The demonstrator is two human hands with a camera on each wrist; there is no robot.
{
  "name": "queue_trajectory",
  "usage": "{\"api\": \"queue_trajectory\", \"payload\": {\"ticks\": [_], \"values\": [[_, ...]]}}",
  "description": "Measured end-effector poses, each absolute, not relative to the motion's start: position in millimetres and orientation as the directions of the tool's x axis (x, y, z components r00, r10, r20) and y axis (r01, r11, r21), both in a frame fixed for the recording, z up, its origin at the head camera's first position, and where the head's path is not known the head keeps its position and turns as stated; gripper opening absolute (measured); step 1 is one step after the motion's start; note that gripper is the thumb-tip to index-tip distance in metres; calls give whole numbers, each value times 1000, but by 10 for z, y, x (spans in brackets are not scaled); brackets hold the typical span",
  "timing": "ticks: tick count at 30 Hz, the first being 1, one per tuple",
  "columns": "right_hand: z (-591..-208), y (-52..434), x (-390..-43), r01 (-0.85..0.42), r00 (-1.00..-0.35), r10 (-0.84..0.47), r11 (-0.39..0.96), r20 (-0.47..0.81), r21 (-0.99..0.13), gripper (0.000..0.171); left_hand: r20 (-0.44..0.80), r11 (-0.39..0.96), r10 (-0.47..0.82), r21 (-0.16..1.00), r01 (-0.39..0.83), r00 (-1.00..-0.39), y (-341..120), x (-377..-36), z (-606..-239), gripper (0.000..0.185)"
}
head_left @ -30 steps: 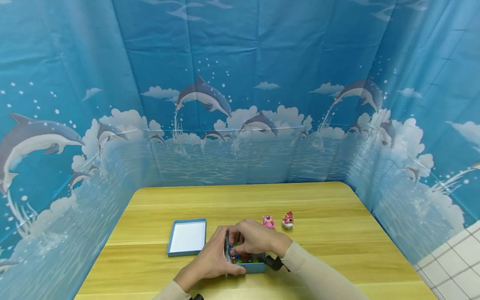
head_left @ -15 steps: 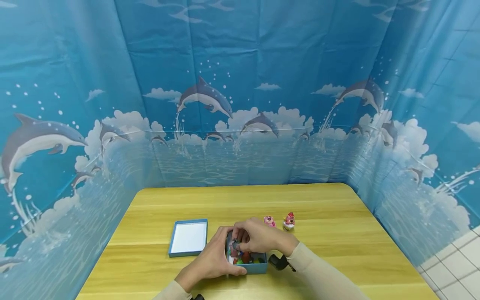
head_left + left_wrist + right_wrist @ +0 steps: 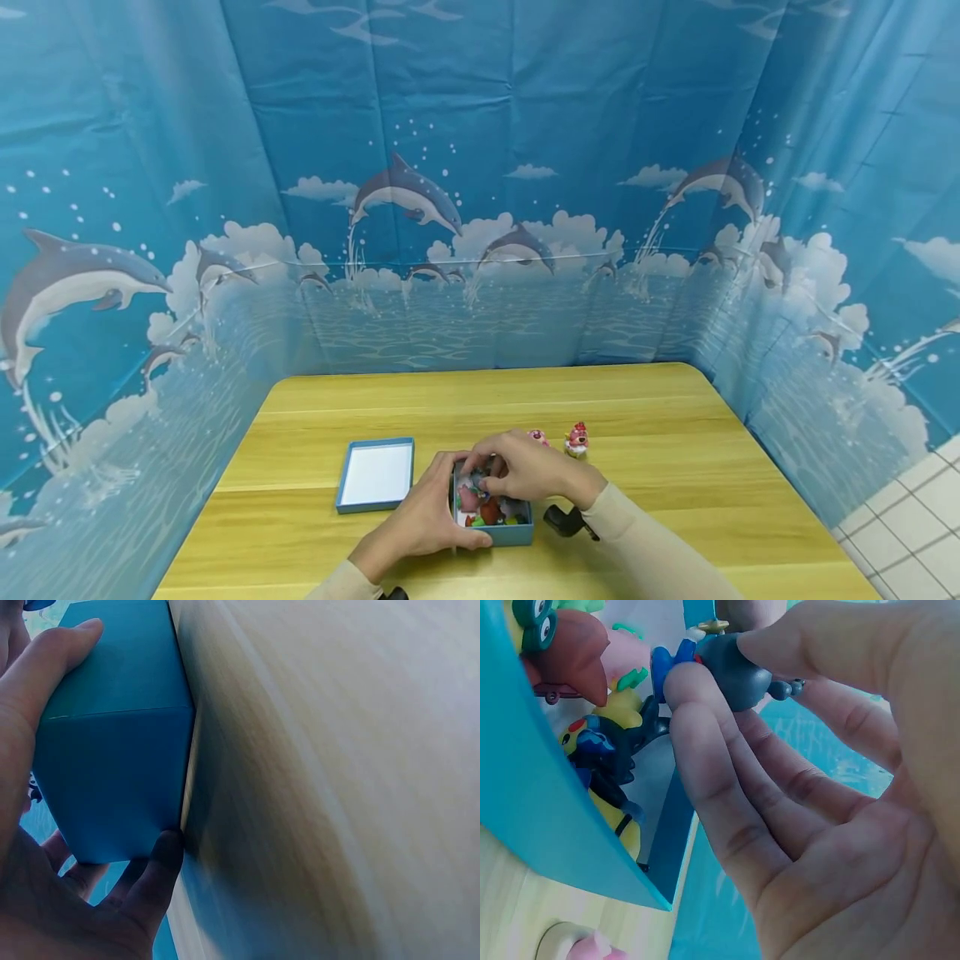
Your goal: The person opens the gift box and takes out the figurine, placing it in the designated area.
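Note:
My left hand (image 3: 423, 518) holds the blue box (image 3: 512, 536) from its left side, thumb on the near wall, fingers at the far end. In the left wrist view, the fingers bend round the end of the box (image 3: 112, 780). My right hand (image 3: 532, 468) is over the far part of the box. Between its thumb and fingers it pinches a small toy figure (image 3: 739, 675) with a round dark grey head and blue body. Other toy figures are in the box, among them a reddish-brown one (image 3: 585, 652) and a pink one (image 3: 469, 498).
A blue lid (image 3: 375, 473) with a white inside lies left of the box. Behind the right hand stand two pink bear figurines, one partly hidden (image 3: 537, 436) and one with a red top (image 3: 577, 440). A dolphin-print curtain (image 3: 480, 317) surrounds the wooden table (image 3: 637, 400).
My right hand has shifted slightly right, uncovering more of the toys, including the pink one. It now covers more of the nearer bear figurine. My left hand stays on the box.

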State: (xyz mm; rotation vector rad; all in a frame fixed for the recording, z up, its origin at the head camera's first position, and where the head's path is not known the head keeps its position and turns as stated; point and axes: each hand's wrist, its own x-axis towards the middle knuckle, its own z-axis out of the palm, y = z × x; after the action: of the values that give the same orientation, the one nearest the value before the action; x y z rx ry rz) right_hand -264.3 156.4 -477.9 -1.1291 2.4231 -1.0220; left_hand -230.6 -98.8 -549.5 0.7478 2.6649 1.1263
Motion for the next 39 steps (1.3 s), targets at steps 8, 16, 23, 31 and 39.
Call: {"api": "queue_trajectory", "payload": {"ticks": [8,16,23,31,39], "values": [[-4789,1624,-2622,-538,-661,-749,429,46,-726,21,51,589,501,712,384,-864,-989,-2305,-5493,117],[-4784,1660,-2589,-520,-658,-752,419,36,-744,18,49,588,506,711,386,-861,-986,-2299,-5498,117],[-4785,1691,-2574,-516,-666,-744,406,54,-754,16,51,588,506,710,388,-861,-986,-2305,-5489,121],[-4817,1747,-2584,-540,-680,-727,409,95,-736,11,51,599,497,702,385,-866,-996,-2308,-5484,125],[-4829,1804,-2608,-538,-706,-700,435,104,-722,13,50,594,501,706,386,-864,-987,-2315,-5471,125]]}}
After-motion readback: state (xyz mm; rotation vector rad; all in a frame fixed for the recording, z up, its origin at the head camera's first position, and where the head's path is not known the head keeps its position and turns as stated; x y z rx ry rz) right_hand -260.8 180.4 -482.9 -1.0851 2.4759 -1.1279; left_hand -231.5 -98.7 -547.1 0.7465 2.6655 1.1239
